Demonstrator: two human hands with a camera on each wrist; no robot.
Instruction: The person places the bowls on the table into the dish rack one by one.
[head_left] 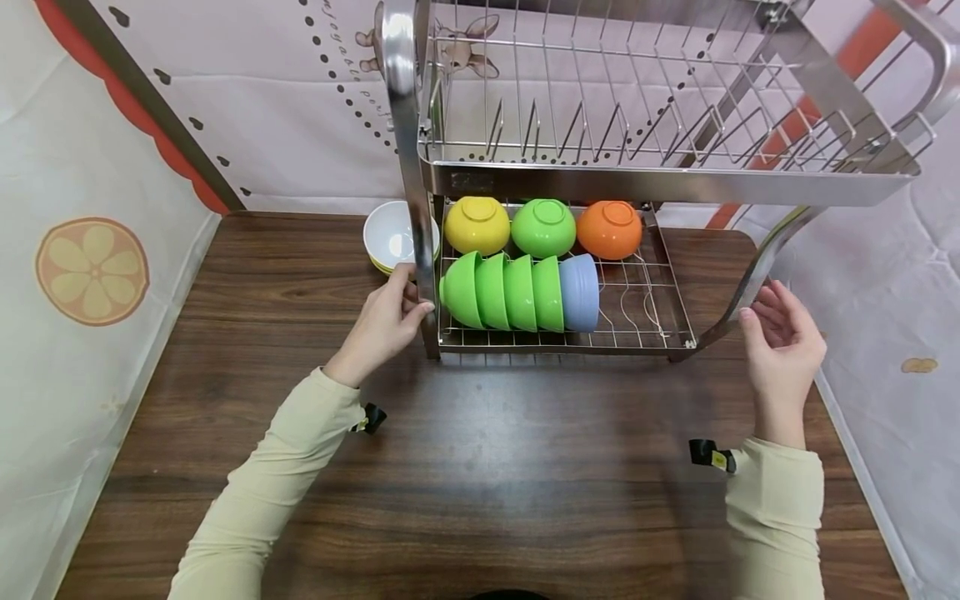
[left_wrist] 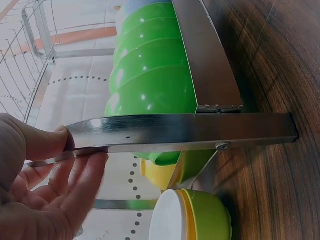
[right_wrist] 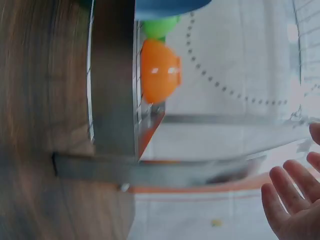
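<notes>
1. Three nested bowls (head_left: 388, 233), white on top, stand on the brown table (head_left: 487, 467) just left of the dish rack (head_left: 652, 184); one inside another, probably to save room.
2. And here's the left hand (head_left: 384, 321), thumb and fingers clamped on the left post (left_wrist: 180, 130): a pinch on bare metal, which seems a sensible way to steady that side without disturbing the crockery.
3. Into the lower tier (head_left: 555, 349), near row: four green bowls (head_left: 517, 293) lie on their sides, mouths to the right, with a blue bowl (head_left: 581, 293) tucked in at the right end; nested like that, they likely brace one another.
4. Far row, left to right: yellow bowl (head_left: 476, 227), single green bowl (head_left: 543, 229), orange bowl (head_left: 610, 231), all upside down, which would let water run off.
5. Over to the right hand (head_left: 787, 358) at the right post (head_left: 750, 283): fingers apart from the thumb, no clamp here. Its wrist view is blurred, so whether skin meets metal, I can't tell. The rack stands between both hands, a placing that looks suited to even support.
</notes>
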